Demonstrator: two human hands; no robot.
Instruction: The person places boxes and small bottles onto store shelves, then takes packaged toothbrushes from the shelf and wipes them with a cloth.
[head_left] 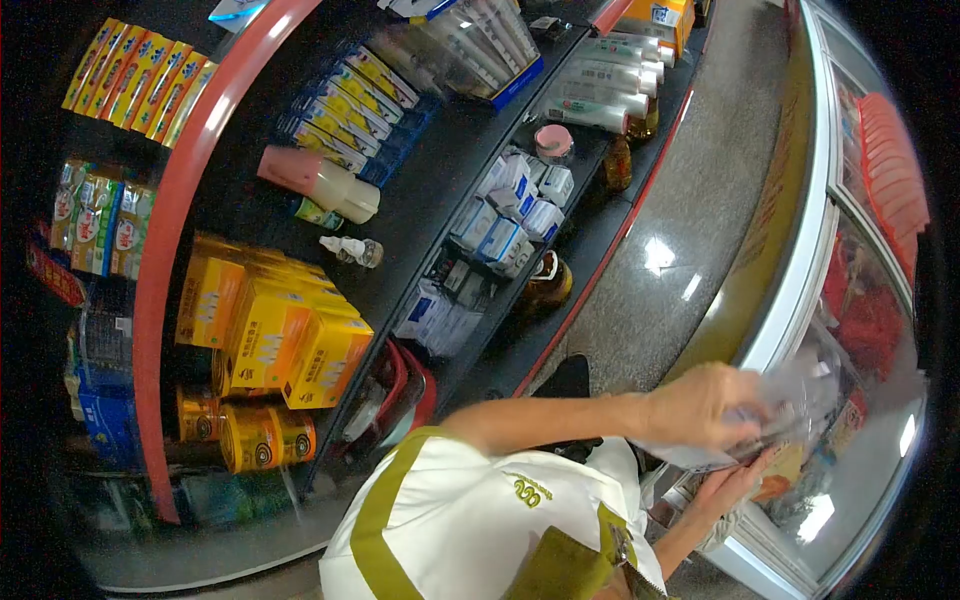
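My left hand (700, 405) is closed and smeared by motion. Its curled fingers are at a clear plastic bag (800, 395), which is blurred and see-through. My right hand (735, 490) is lower, its fingers wrapped against the near side of the same bag. An orange-yellow item (785, 475) shows by the right fingertips; I cannot make out whether it is inside the bag or behind it. Both hands are above the edge of a chest freezer (775, 325) with sliding glass lids.
Shelves to the left carry yellow boxes (270, 335), yellow round tins (265, 437), small white-blue boxes (500, 235), white tubes (600, 85) and a brown jar (548, 280). A speckled floor aisle (690, 180) runs between shelves and freezer. Ribbed red packaging (890, 165) sits at the freezer's far end.
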